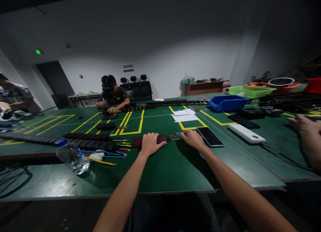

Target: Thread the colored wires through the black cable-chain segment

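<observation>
left hand (151, 144) across the dark red block (136, 142) on the green desk (163, 171), fingers curled over it! coloured wires (173, 136) run out at the block's three o'clock, up to the right hand (192, 138), fingers bunched nearly together, whether gripping i can't tell! phone (210, 137) at that hand's three o'clock, bottle (74, 160) at the block's nine.

The white wall (160, 41) is dim up high. A dark door (55, 77) is on the left, near a small green light (38, 52). Black seats (136, 88) and a brown desk (203, 88) stand by the wall.
</observation>
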`<state>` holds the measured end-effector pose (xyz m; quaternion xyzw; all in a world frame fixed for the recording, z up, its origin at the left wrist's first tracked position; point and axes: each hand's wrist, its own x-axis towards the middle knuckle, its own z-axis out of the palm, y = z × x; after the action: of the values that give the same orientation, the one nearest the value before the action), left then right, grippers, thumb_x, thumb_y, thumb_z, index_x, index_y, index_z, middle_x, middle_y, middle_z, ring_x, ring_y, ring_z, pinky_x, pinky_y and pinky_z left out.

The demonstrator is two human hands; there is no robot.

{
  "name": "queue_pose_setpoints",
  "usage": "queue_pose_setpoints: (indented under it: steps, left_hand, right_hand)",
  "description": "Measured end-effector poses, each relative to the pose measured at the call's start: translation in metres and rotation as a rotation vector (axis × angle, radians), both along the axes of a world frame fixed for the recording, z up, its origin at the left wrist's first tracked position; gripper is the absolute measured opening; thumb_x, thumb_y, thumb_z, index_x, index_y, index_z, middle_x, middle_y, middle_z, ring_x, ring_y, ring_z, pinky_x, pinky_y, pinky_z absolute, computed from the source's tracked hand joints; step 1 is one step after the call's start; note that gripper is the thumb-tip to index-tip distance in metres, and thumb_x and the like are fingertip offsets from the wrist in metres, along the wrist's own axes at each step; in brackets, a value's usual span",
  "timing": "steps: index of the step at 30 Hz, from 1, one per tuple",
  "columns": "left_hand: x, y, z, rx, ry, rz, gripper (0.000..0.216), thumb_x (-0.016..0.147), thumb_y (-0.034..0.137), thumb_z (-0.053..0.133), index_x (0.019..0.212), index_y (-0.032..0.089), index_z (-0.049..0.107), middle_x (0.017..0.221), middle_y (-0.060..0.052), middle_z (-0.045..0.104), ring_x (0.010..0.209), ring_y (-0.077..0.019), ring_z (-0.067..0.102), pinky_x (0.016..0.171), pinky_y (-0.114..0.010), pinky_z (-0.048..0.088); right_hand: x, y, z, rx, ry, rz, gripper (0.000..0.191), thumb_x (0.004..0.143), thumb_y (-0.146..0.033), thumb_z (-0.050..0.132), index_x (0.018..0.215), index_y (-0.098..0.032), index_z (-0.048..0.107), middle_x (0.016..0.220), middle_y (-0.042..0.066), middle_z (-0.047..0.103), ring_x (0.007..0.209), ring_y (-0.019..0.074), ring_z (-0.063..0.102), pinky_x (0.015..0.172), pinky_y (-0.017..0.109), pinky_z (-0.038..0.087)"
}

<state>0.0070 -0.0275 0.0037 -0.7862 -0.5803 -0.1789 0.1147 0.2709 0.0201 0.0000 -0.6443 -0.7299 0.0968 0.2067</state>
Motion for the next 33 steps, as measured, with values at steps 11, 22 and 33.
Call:
queue_pose_setpoints:
  steps: [11,22,33]
  left_hand:
    - [0.0004,-0.0015,0.0006,-0.015,-0.005,0.001,0.069,0.090,0.081,0.040,0.110,0.020,0.067,0.105,-0.011,0.069,0.098,-0.0285,0.059,0.085,-0.041,0.038]
    - [0.0007,-0.0027,-0.0002,-0.003,0.001,0.012,0.069,0.089,0.081,0.041,0.108,0.020,0.066,0.106,-0.011,0.069,0.100,-0.0293,0.059,0.086,-0.041,0.038]
    - [0.0008,-0.0046,0.0006,-0.007,-0.024,0.003,0.069,0.088,0.082,0.043,0.108,0.021,0.066,0.105,-0.011,0.070,0.098,-0.0288,0.060,0.083,-0.041,0.038]
  right_hand:
    - [-0.0006,-0.0048,0.0081,0.010,0.107,-0.006,0.048,0.098,-0.051,0.046,0.080,-0.020,0.079,0.081,0.010,0.073,0.073,0.0213,0.065,0.059,0.027,0.034]
    - [0.0001,-0.0028,0.0010,-0.074,0.044,-0.020,0.045,0.097,-0.050,0.048,0.084,-0.023,0.081,0.081,0.012,0.072,0.075,0.0245,0.067,0.063,0.029,0.039]
    - [0.0012,-0.0016,-0.0007,-0.094,0.071,0.056,0.049,0.098,-0.049,0.046,0.075,-0.022,0.080,0.066,0.008,0.067,0.066,0.0214,0.063,0.057,0.028,0.032]
